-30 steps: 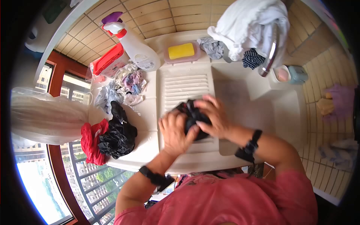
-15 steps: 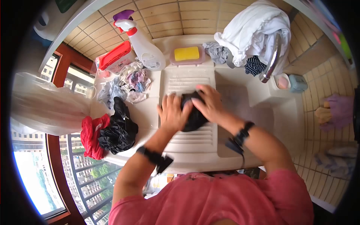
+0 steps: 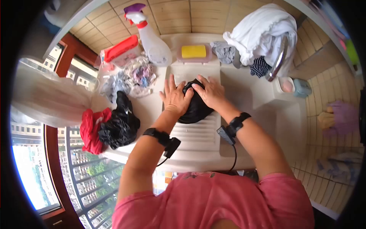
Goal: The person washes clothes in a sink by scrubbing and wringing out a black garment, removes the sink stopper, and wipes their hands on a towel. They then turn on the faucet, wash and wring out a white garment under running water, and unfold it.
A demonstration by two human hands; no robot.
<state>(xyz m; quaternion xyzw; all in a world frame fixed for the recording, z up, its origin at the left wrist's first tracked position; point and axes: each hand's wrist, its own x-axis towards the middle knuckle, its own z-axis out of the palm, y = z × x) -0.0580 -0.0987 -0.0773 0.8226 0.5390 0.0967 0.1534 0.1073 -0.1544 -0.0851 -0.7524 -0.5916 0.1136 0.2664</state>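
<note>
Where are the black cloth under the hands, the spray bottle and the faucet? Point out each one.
Black cloth (image 3: 196, 108): head view, its bunched lower part.
Spray bottle (image 3: 158, 51): head view, middle of its white body.
Faucet (image 3: 280, 60): head view, its curved metal spout.

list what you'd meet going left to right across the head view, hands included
red cloth, crumpled black cloth, left hand, right hand, big white cloth, blue-green box, purple cloth

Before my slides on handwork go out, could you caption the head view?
Left hand and right hand on black cloth, atop a ridged washboard beside a basin.
</note>
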